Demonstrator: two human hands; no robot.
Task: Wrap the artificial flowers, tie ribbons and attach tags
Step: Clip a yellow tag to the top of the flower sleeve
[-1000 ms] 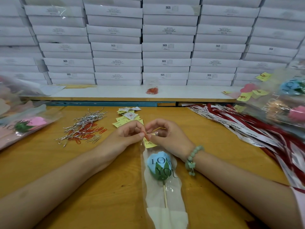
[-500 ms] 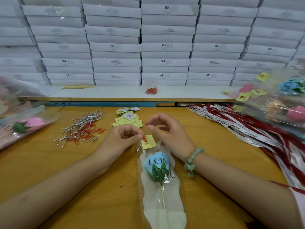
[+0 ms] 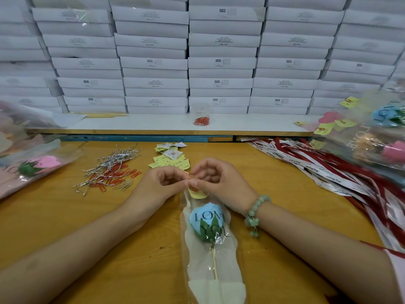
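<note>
Pinching the small yellow paper tag with curled fingertips: left hand, right hand | crinkly clear wrap holding round blue flower lies just behind both hands | smooth wooden table under them

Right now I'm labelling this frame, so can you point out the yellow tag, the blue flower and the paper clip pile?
yellow tag [image 3: 198,194]: head view, lower edge of the paper.
blue flower [image 3: 207,210]: head view, upper petal.
paper clip pile [image 3: 111,172]: head view, red clips at its middle.
</note>
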